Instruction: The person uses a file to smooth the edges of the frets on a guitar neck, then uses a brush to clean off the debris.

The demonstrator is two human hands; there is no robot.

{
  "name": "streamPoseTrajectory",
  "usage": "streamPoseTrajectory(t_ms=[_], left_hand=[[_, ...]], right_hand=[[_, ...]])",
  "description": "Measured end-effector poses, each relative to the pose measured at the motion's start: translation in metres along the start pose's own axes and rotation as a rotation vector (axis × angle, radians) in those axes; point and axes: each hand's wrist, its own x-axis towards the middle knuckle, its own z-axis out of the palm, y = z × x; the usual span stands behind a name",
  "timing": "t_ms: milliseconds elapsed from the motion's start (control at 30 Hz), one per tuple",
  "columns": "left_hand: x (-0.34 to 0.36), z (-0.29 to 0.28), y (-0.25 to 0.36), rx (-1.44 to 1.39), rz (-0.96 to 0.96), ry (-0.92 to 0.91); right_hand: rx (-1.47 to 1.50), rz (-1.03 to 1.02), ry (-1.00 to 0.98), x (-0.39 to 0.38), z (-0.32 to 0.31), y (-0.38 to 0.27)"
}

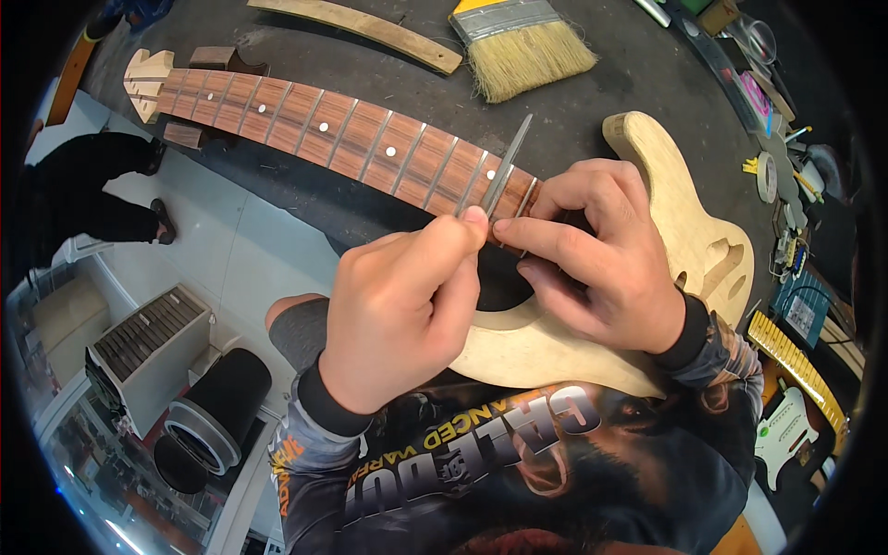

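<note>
A guitar neck [342, 139] with a reddish-brown fretboard, metal frets and pale dot inlays lies slantwise on the bench. Its end reaches a bare, pale wooden guitar body [684, 213] near me. My left hand [407, 301] is closed, pinching a slim metal file [511, 159] between thumb and fingers. The file slants up across the last frets, its tip pointing away from me. My right hand [606, 254] curls over the body end of the neck. Its index fingertip presses beside the file at the near fretboard edge, while the thumb sits below that edge.
A wide bristle brush [532, 55] and a curved wooden strip [361, 32] lie behind the neck. Wooden blocks [185, 136] flank the neck near its headstock. Tools and tape crowd the right; another neck [795, 370] lies there. A person's legs [102, 176] show at left.
</note>
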Motion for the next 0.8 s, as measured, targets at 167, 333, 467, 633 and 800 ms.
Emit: streamPoseTrajectory(t_ms=[167,333,467,633,800], left_hand=[[-0.044,-0.019,0.009,0.001,0.013,0.008],[0.001,-0.001,0.000,0.010,0.003,-0.018],[-0.026,-0.011,0.004,0.017,-0.016,-0.041],[-0.025,-0.015,0.010,0.014,0.009,-0.004],[-0.009,-0.004,0.003,-0.014,-0.011,-0.025]], right_hand=[[-0.003,0.015,0.004,-0.002,-0.003,-0.003],[-0.019,0.004,-0.004,0.002,-0.004,-0.002],[-0.015,0.023,-0.005,-0.001,-0.002,-0.002],[0.019,0.008,-0.003,0.001,-0.002,-0.006],[0.014,0.024,0.002,-0.002,-0.002,0.001]])
